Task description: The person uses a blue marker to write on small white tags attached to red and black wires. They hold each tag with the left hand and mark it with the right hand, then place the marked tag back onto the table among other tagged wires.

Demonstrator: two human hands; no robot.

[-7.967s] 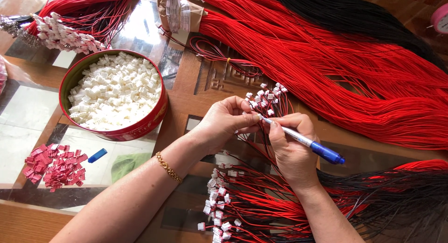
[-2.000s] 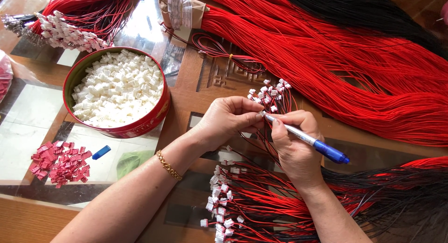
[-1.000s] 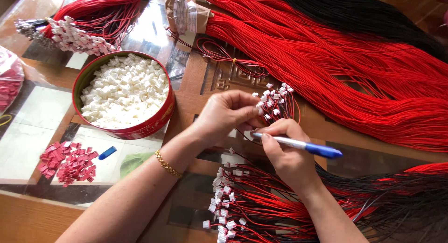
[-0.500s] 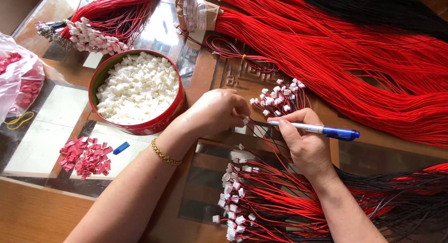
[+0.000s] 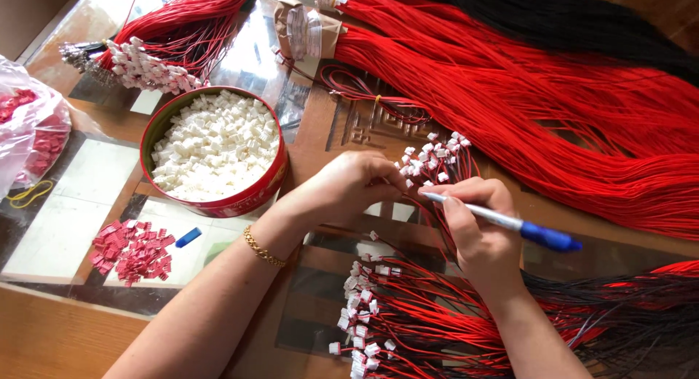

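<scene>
left hand fingers pinch a small white plastic connector; right hand fingers grip a slim blue-capped pen.

Glossy red metal tin, white plastic connectors, glossy glass-topped wooden table.

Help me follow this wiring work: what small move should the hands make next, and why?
Probably press the pen tip into the white connector pinched by the left hand. The right hand holds the pen with its tip right at those fingertips, where the red wires meet the connector, so a seating push seems likeliest. The connector itself is too small to see clearly.
</scene>
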